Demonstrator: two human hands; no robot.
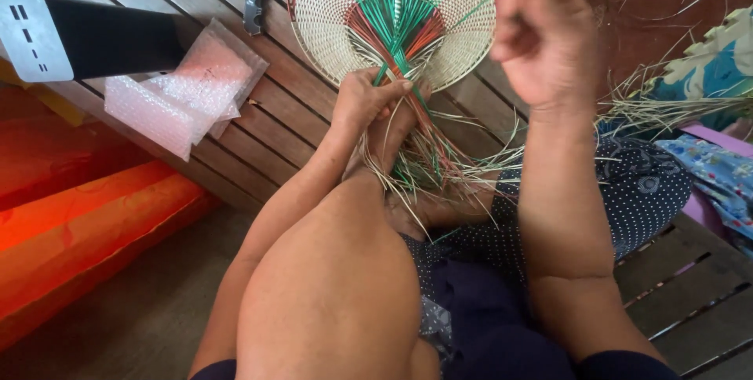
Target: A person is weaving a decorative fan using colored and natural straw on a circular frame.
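While it rests on the wooden slat platform (pixel 274 105) in front of the person's knees, the woven fan (pixel 396 15) lies flat, round, with a cream outer field, a red rim and a wedge of green and orange strips running down to its neck. Loose strip ends (pixel 439 164) spill from that neck in a bundle of cream, green and red, fanning out over the person's lap. The left hand (pixel 365 101) grips the neck of the fan where the strips gather, fingers closed around the bundle and thumb pressed on top. The right hand (pixel 541 35) is raised above the fan's right edge, clenched into a fist on a single green strip (pixel 490 0) that runs taut from the fist down toward the fan's centre. A foot (pixel 392 141) sits just under the left hand, against the loose ends. To the left lie sheets of bubble wrap (pixel 184 90), and a black bar with a grey end plate (pixel 86 35) crosses above them. More dry strips (pixel 667 101) pile up at the right, beside patterned cloth (pixel 718 66).
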